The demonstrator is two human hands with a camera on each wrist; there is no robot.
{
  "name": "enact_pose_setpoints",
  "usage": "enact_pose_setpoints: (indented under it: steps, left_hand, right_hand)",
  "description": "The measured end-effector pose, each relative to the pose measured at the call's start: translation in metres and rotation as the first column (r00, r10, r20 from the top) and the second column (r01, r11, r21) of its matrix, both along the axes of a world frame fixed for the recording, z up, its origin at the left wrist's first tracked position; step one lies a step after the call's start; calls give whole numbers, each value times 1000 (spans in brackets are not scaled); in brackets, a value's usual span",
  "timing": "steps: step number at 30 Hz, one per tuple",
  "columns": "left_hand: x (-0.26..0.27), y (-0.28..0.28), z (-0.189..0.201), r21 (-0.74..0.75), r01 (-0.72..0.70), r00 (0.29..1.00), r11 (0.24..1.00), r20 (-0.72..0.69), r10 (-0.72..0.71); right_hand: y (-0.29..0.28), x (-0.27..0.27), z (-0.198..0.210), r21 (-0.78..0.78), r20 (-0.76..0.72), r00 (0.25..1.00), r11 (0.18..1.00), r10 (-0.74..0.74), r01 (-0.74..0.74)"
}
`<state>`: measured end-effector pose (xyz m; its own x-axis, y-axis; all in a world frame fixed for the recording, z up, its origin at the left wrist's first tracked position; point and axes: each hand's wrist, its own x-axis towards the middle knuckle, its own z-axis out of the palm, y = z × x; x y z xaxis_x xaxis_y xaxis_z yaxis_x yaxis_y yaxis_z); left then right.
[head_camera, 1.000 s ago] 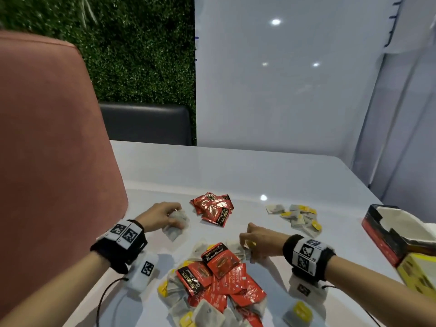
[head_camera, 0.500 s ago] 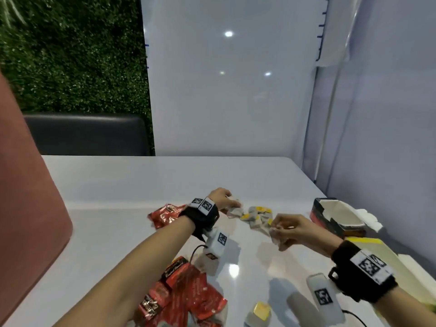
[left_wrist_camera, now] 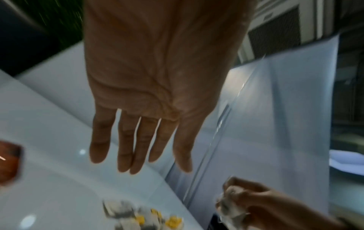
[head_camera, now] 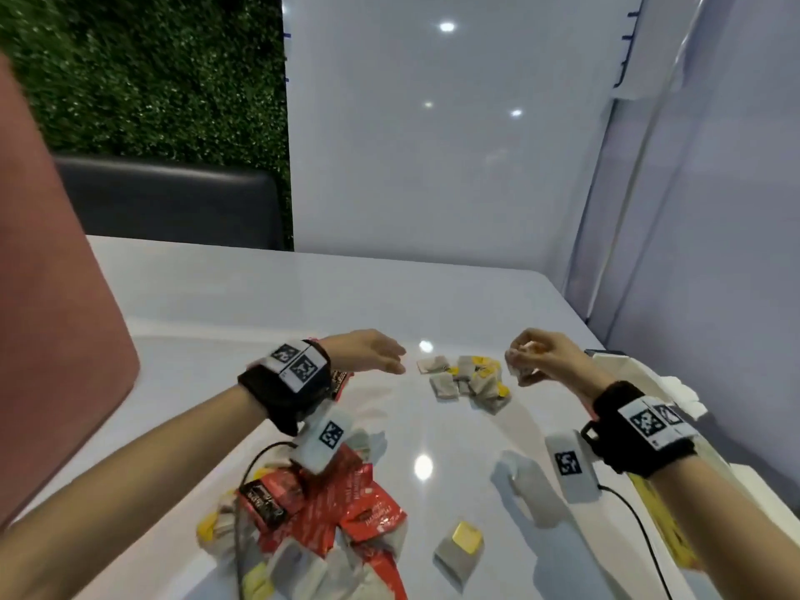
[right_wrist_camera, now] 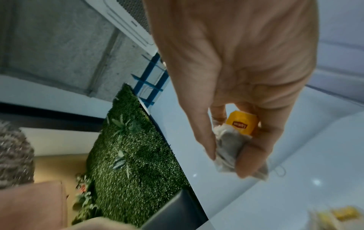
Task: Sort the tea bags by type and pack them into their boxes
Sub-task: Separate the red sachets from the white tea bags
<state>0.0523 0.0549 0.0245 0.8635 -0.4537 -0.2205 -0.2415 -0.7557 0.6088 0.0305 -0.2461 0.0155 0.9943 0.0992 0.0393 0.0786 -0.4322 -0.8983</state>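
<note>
Head view: the right hand [head_camera: 547,355] pinches a yellow-tagged tea bag [right_wrist_camera: 234,140] above the table's [head_camera: 259,296] right edge, beside the sorted yellow-tagged tea bags [head_camera: 469,381]. The left hand [head_camera: 368,350] hovers flat, fingers [left_wrist_camera: 126,147] straight, holding nothing. Mixed red sachets [head_camera: 346,508] lie near the front edge.

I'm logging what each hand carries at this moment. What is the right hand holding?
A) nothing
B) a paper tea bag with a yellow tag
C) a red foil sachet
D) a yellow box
B: the right hand pinches a crumpled paper tea bag with a yellow tag between thumb and fingers, above the table.
</note>
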Motion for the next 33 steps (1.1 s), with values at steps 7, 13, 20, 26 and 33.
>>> enact_pose_setpoints:
  steps: [7, 13, 20, 26, 33]
  left_hand:
    - [-90, 133, -9, 44, -178, 983, 983, -27, 179]
    - [-136, 132, -34, 281, -46, 999, 959, 12, 44]
    - [-130, 56, -70, 441, 142, 951, 886, 187, -245]
    - [-123, 34, -81, 646, 98, 899, 757, 268, -345]
    - [-112, 49, -57, 559, 82, 900, 825, 315, -302]
  right_hand:
    - [36, 70, -5, -423, 36, 999, 905, -21, 34]
    - [52, 72, -26, -855, -105, 994, 512, -7, -86]
    - [78, -40, -22, -876, -174, 901, 355, 398, -326]
    - [80, -123, -48, -789, -395, 735, 206, 551, -579]
    - [89, -98, -55, -810, -314, 796, 291, 518, -509]
